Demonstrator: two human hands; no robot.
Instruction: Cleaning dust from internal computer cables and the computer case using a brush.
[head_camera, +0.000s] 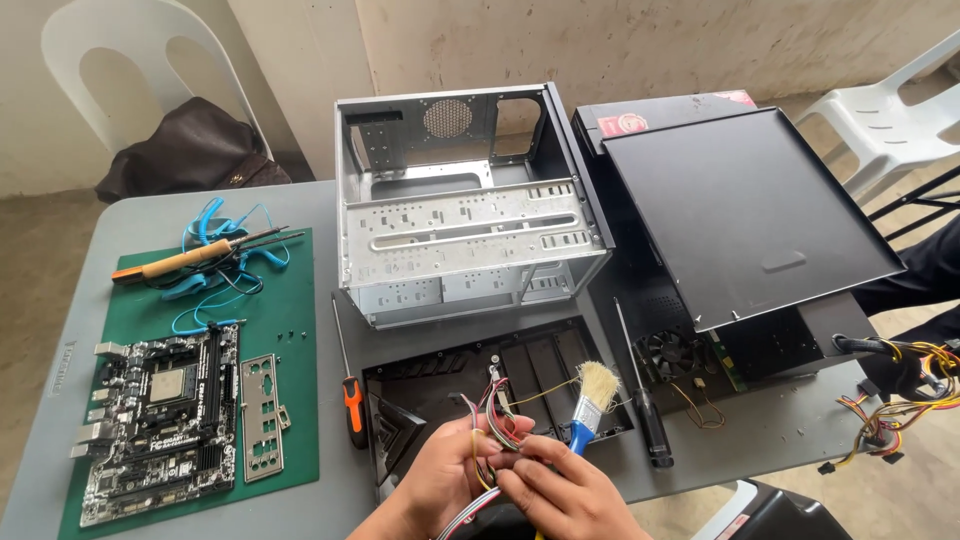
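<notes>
Wire bundle (497, 425) pinched by left hand (440, 480) & right hand (560, 490); case (470, 210) bare inside

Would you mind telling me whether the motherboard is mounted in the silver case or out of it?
Out. The motherboard lies flat on the green mat, left of the silver case, whose bay shows bare metal.

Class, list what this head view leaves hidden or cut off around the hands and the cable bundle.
- Left hand: wrist cut by the bottom edge.
- Right hand: covers the brush handle's lower end.
- Cable bundle: its lower run hidden behind both hands.
- Front panel: lower edge hidden by the hands.
</notes>
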